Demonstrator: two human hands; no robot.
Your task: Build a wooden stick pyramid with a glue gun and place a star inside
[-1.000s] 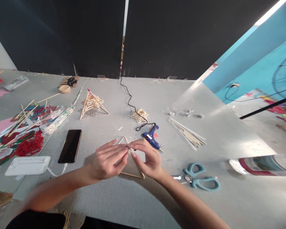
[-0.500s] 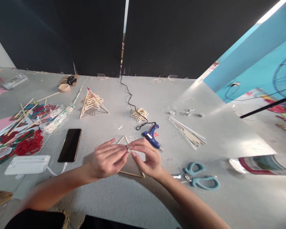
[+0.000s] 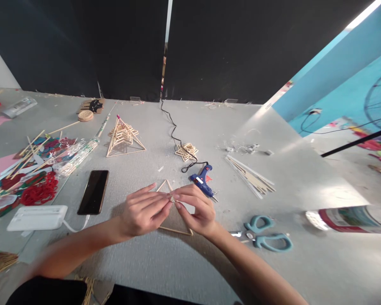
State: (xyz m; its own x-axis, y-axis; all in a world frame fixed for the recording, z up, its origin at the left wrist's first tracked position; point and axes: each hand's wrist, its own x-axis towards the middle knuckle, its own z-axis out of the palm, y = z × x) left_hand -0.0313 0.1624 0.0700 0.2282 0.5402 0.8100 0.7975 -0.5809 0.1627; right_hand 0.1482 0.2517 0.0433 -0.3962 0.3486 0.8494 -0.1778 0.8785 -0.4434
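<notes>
A flat triangle of thin wooden sticks (image 3: 174,230) lies on the grey table in front of me. My left hand (image 3: 142,212) and my right hand (image 3: 197,209) meet over it, fingertips pinched together on a small stick piece near the triangle's upper part. The piece itself is mostly hidden by my fingers. A blue glue gun (image 3: 203,180) rests just beyond my right hand, its black cord running to the back wall.
Teal scissors (image 3: 266,237) lie to the right, a black phone (image 3: 93,192) and a white power bank (image 3: 36,212) to the left. A finished stick pyramid (image 3: 122,137), a small stick star (image 3: 186,151), loose sticks (image 3: 250,178) and craft clutter (image 3: 34,169) sit farther back.
Almost nothing differs; both hands stay pinched together over the triangle, with only a slight shift of the view.
</notes>
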